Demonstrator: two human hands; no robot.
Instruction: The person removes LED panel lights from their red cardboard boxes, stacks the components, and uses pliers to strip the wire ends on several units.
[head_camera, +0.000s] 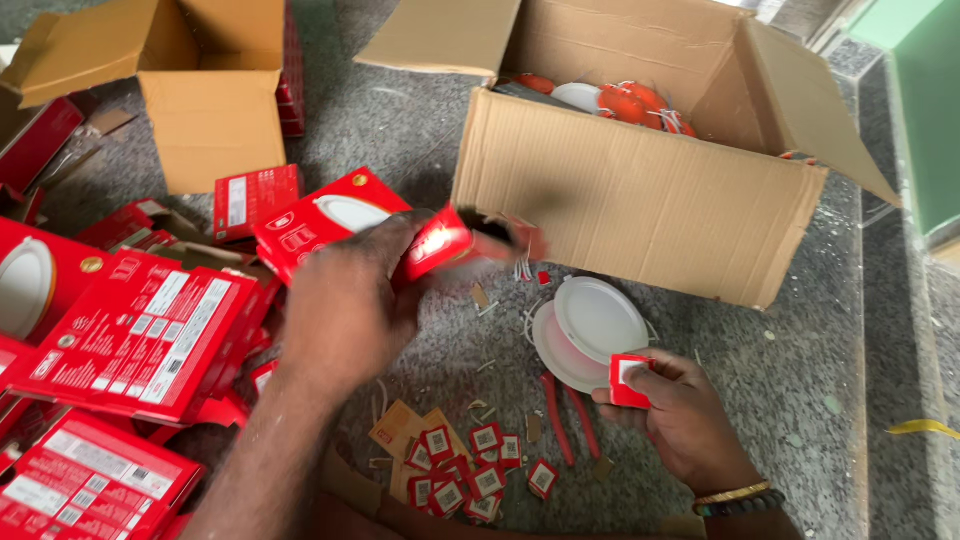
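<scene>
Small red-and-white square paper tags (465, 478), a loose heap on brown card scraps, lie nearest me on the grey speckled stone floor (800, 380). Just beside them: red-handled pliers (568, 412), lying flat.

My right hand (680, 415): thumb and fingers pinched on one small red tag with a white panel (628, 380), held just beside two stacked round white plastic discs (590, 330) on the floor.

My left hand (350, 305): fingers curled tight round a blurred red cardboard packet (435, 245), lifted above the floor in front of the large open brown corrugated carton (640, 200). This carton holds round orange-and-white fittings (625, 100) with thin wires.

Left side: flat red printed cardboard boxes (140, 335), many, piled and overlapping; one with a round white picture (330, 220) lies partly behind my left hand.

Far left: smaller open brown carton (210, 110).
</scene>
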